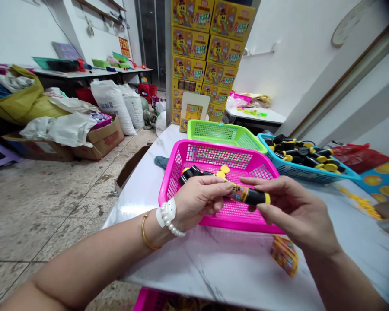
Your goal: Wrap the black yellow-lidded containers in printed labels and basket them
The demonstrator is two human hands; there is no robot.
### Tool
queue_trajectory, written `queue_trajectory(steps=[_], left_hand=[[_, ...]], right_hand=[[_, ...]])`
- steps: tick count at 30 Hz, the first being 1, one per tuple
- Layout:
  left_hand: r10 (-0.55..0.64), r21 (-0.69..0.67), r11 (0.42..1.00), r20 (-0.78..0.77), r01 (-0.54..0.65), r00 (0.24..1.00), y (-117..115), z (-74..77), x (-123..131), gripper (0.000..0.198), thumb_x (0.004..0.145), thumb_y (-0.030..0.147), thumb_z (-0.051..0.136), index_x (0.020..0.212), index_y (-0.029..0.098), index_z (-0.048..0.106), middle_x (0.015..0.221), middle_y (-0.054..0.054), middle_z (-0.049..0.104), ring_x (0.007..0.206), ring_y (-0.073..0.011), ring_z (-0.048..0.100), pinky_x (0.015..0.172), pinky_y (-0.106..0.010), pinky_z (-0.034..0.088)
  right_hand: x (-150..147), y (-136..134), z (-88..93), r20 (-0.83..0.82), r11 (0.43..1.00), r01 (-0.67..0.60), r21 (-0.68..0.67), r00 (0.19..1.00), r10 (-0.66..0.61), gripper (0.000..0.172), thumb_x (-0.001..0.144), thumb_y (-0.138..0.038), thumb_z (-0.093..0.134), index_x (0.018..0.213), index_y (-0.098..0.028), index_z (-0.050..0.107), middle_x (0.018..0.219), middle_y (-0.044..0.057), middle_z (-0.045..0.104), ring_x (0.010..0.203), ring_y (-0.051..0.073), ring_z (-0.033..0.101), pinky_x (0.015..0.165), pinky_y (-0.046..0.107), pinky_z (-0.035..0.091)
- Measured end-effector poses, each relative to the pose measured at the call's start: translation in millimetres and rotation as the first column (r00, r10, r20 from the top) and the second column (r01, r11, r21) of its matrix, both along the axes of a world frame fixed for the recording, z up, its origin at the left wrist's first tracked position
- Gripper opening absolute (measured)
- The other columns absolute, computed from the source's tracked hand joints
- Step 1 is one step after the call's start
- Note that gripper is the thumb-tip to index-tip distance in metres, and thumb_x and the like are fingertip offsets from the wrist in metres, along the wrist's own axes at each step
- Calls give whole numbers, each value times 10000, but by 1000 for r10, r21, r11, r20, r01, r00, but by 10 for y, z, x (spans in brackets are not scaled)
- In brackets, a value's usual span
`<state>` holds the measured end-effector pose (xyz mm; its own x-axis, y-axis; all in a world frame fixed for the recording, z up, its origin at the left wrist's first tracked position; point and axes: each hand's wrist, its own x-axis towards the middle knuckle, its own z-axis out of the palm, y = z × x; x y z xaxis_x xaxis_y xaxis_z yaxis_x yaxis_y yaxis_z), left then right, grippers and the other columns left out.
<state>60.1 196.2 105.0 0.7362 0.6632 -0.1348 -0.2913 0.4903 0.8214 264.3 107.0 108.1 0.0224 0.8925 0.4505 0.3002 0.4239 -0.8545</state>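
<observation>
A short black tube [255, 197] with a yellow end and a colourful printed label is held over the pink basket [214, 223]. My left hand [202, 198] pinches its left end between thumb and fingers; a pearl bracelet is on that wrist. At the yellow end, the thumb and fingers of my right hand [294, 209] close around the tube. Inside the basket lie several black tubes [191, 172] and a few yellow discs [224, 169]. A small stack of orange printed pieces [284, 255] is on the table below my right hand.
Behind the pink basket stands a green basket [227, 129]. A blue basket [314, 172] full of black and yellow parts is at the right, near scattered yellow pieces [359, 203]. Yellow printed boxes [191, 43] are piled beyond the white table [194, 268]. Sacks [112, 101] stand on the floor.
</observation>
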Motion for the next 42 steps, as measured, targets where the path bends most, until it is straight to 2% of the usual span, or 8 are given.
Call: queue_trajectory(steps=[4, 11, 16, 22, 25, 28, 36, 42], left_hand=[[22, 20, 1000, -29, -21, 999, -25, 11, 0, 156, 833, 261, 778, 821, 114, 726, 592, -2, 614, 462, -44, 484, 449, -167, 284], [57, 50, 997, -55, -55, 997, -14, 22, 2, 200, 802, 312, 802, 831, 124, 739, 554, 0, 604, 440, -54, 460, 428, -171, 261], [44, 153, 988, -92, -29, 995, -51, 8, 6, 203, 815, 334, 780, 841, 141, 721, 543, 14, 594, 426, -59, 449, 422, -182, 283], [325, 425, 873, -136, -241, 936, -172, 33, 22, 440, 715, 319, 883, 1056, 167, 651, 867, -33, 696, 658, -105, 605, 594, -221, 484], [182, 452, 888, -175, -85, 968, -176, 48, 23, 391, 737, 249, 857, 1064, 155, 666, 988, -68, 718, 795, -129, 651, 693, -239, 519], [58, 418, 908, -214, 37, 975, -172, 46, 28, 198, 819, 230, 775, 974, 130, 703, 871, -49, 717, 705, -108, 635, 643, -226, 507], [-16, 345, 932, -259, 108, 966, -106, 77, 3, 438, 841, 448, 777, 1116, 145, 621, 828, -48, 700, 582, -137, 666, 489, -239, 538], [-75, 336, 926, -286, 173, 955, 30, 131, -69, 274, 852, 336, 767, 978, 121, 652, 746, -46, 704, 506, -85, 621, 470, -181, 504]], right_hand=[[-77, 0, -1, -97, 998, 63, 30, 994, -60, 235, 837, -113, 773, 1019, -254, 728, 1059, 63, 817, 672, 160, 767, 499, 221, 623], [-151, -23, -267, -34, 940, 145, 308, 989, -141, 377, 822, -55, 766, 1111, -291, 715, 1216, 61, 754, 1197, 271, 705, 948, 443, 657], [-105, -31, -300, 43, 948, 197, 249, 976, -214, 343, 823, -114, 790, 1114, -280, 716, 1368, 94, 677, 1107, 269, 732, 674, 335, 688], [-94, -111, -288, 113, 914, 242, 325, 950, -292, 339, 798, -149, 834, 1089, -305, 758, 1120, 54, 697, 899, 194, 736, 554, 250, 641], [-93, -130, -336, 93, 937, 218, 273, 963, -252, 428, 806, -155, 838, 1180, -337, 738, 1136, 41, 724, 938, 203, 743, 684, 300, 678], [-142, -128, -374, 125, 953, 177, 247, 969, -213, 535, 806, -175, 851, 1277, -378, 699, 1110, 15, 775, 911, 211, 758, 821, 390, 682], [-172, -64, -382, 143, 930, 259, 261, 942, -303, 368, 833, -227, 834, 1159, -384, 768, 1123, 11, 772, 966, 215, 754, 792, 372, 689], [9, -72, -358, 217, 964, 171, 204, 952, -214, 401, 866, -219, 794, 1242, -345, 735, 1192, 31, 758, 1047, 214, 745, 858, 366, 693]])
